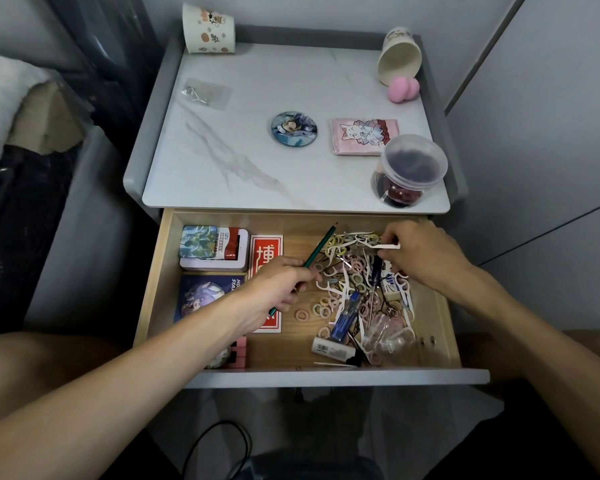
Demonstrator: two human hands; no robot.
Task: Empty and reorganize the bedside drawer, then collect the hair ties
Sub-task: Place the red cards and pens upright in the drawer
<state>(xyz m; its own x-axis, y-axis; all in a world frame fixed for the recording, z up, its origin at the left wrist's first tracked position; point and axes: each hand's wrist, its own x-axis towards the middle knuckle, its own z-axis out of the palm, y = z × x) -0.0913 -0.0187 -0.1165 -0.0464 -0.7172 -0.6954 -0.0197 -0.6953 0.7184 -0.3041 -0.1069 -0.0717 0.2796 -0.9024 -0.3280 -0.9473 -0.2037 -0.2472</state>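
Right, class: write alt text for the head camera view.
Two hands reach into an open bedside drawer: the left hand holds a green pencil, the right hand pinches a white floss pick above scattered hair ties.

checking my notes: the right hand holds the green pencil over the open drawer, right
Wrong hand: the head view shows the left hand holding the green pencil over the open drawer; the right hand pinches a white pick.

Soft indoor light comes from overhead; the marble top (257, 81) at 12 o'clock reads brightest. The drawer (284, 348) at 6 o'clock sits dimmer. Corners at 7 and 5 o'clock go dark. Wide-angle distortion bows the edges, and detail softens there.
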